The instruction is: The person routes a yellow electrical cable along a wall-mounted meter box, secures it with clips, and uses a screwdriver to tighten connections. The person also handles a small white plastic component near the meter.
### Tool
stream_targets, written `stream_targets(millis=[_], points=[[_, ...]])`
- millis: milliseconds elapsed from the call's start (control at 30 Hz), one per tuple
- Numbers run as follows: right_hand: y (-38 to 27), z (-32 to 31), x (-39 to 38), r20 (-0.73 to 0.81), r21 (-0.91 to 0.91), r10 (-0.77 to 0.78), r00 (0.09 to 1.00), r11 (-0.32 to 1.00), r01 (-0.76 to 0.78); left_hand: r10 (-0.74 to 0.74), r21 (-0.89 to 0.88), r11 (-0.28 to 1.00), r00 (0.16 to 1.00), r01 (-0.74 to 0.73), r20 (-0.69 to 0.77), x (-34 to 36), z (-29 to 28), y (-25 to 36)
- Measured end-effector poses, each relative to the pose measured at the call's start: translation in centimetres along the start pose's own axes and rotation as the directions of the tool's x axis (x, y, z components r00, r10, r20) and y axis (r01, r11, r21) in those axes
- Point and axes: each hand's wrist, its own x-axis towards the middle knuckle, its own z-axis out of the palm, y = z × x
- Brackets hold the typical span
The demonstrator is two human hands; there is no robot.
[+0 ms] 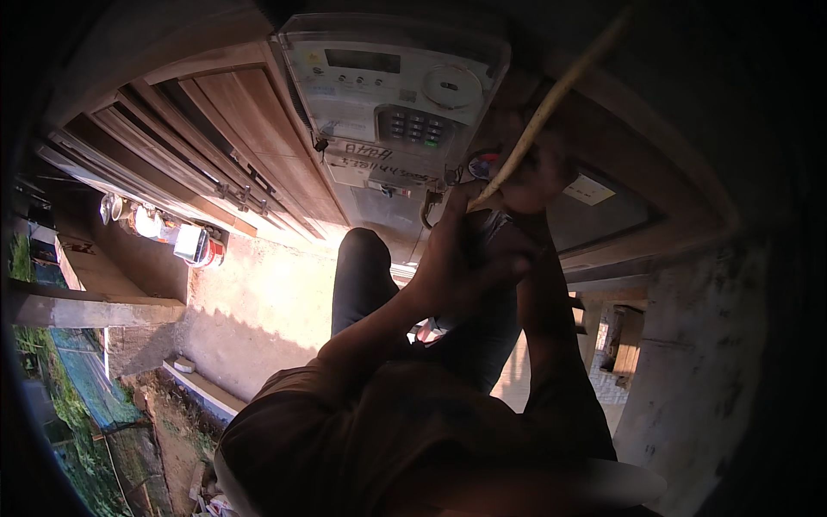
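Observation:
A yellow cable (556, 99) comes down from the upper right to my two hands, in front of a wall-mounted electricity meter. My left hand (461, 254) is closed around the cable's lower part, its thumb stretched to the right. Just above it, my right hand (536, 177) is closed on the same cable; deep shadow hides most of its fingers. A small round thing with blue and red on it (484, 162) shows beside the right fingers. Something dark and shiny (493, 226) lies between the hands, too dim to name. The meter (345, 103) has a display, a keypad and a clear cover.
Left of the meter are brown wooden doors (245, 129) with a bolt. A bucket (207, 250) stands by them on the sunlit concrete floor (258, 284). To the right is a framed panel (603, 207) and a grey wall (698, 370). My knee (362, 267) is below the meter.

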Motion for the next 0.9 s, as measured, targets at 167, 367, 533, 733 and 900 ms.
stream_targets(millis=[167, 367, 533, 733, 900], points=[[-0.1, -0.3, 0.7, -0.120, 0.139, 0.080, 0.990, 0.988, -0.064, -0.071, -0.031, 0.997, 0.997, 0.070, -0.037, -0.5, 0.0, -0.3], [-0.9, -1.0, 0.7, 0.000, -0.014, -0.119, 0.993, 0.993, 0.119, -0.015, 0.041, 0.999, 0.999, 0.017, -0.041, 0.1, -0.1, -0.5], [-0.9, -1.4, 1.0, -0.030, 0.023, -0.063, 0.998, 0.998, 0.064, 0.023, 0.094, 0.995, 1.000, -0.022, -0.009, 0.5, -0.3, 0.0], [0.2, -0.9, 1.1, -0.258, -0.002, -0.008, 0.966, 1.000, 0.008, -0.003, 0.099, 0.995, 1.000, 0.005, -0.025, 0.0, -0.4, -0.1], [0.3, 0.3, 1.5, -0.074, -0.035, -0.187, 0.980, 0.982, 0.185, -0.008, 0.049, 0.999, 1.000, 0.009, -0.009, 0.2, -0.4, -0.2]])
